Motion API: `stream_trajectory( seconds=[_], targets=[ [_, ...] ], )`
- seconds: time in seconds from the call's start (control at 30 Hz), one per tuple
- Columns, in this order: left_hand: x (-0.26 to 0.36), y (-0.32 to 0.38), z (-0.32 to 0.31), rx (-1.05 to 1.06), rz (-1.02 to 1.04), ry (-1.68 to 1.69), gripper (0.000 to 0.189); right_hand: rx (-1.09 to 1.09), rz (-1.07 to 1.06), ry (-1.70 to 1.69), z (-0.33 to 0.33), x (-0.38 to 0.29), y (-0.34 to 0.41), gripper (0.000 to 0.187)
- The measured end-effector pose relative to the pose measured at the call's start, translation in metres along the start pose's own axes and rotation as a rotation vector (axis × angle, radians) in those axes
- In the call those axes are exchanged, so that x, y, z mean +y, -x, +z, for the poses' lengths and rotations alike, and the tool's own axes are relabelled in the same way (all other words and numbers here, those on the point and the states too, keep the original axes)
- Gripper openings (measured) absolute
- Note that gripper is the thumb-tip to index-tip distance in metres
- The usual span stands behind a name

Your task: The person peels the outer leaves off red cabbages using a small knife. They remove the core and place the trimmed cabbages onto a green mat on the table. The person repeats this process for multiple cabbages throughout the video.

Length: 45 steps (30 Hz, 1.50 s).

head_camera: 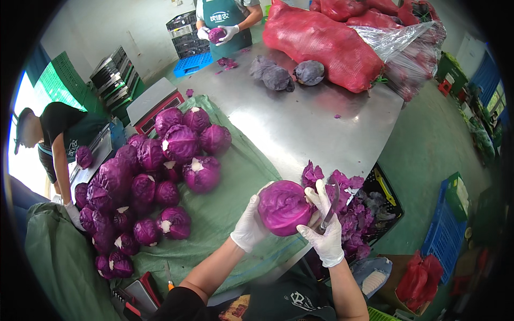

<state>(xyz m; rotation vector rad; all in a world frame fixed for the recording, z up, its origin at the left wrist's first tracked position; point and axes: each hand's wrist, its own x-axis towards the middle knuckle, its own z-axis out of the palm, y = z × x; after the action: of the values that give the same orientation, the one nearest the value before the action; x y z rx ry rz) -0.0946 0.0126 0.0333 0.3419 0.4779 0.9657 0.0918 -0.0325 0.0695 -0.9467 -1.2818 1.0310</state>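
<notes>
A round purple cabbage is held above the table's near edge. Wearing a white glove, my left hand cups its left side. My right hand, gloved too, grips a knife whose curved blade points up; its fingers also touch the cabbage's right side. Below and right of that hand, stripped purple leaves pile over a black crate. To the left, a heap of purple cabbages rests on a green woven sheet, several with pale cut stems showing.
Red mesh sacks and two dull-leaved cabbages occupy the far side of the steel table. A scale stands behind the heap. An orange-handled knife lies near my left forearm. One co-worker holds a cabbage; another leans in at left.
</notes>
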Motion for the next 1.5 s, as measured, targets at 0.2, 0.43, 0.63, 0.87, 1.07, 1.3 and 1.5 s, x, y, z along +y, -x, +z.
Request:
stream_trajectory(
  seconds=[0.2, 0.43, 0.63, 0.87, 1.07, 1.3, 1.5],
  targets=[
    [-0.009, -0.002, -0.013, -0.011, -0.009, 0.066, 0.094, -0.105, 0.053, -0.073, 0.006, -0.006, 0.003, 0.081],
    [-0.013, -0.010, -0.043, -0.273, -0.028, 0.411, 0.088, 0.119, 0.255, -0.241, 0.008, -0.013, 0.002, 0.054],
    [-0.016, -0.013, -0.061, -0.700, -0.120, 0.871, 0.080, 0.131, 0.397, -0.201, 0.005, 0.006, 0.015, 0.043],
    [-0.004, 0.006, -0.091, -0.812, 0.070, 0.903, 0.077, 0.088, 0.542, -0.079, 0.008, 0.031, 0.008, 0.037],
    [0.068, 0.057, -0.072, -0.096, 0.312, 0.480, 0.080, -0.015, 0.682, 0.054, -0.016, 0.095, -0.014, 0.051],
    [0.122, 0.136, -0.086, 0.409, 0.785, -0.034, 0.070, 0.143, 0.766, 0.180, -0.043, 0.120, -0.033, 0.069],
    [0.149, 0.202, -0.104, 0.946, 1.222, -0.414, 0.039, 0.270, 0.822, 0.034, -0.066, 0.100, -0.036, 0.080]
  ],
)
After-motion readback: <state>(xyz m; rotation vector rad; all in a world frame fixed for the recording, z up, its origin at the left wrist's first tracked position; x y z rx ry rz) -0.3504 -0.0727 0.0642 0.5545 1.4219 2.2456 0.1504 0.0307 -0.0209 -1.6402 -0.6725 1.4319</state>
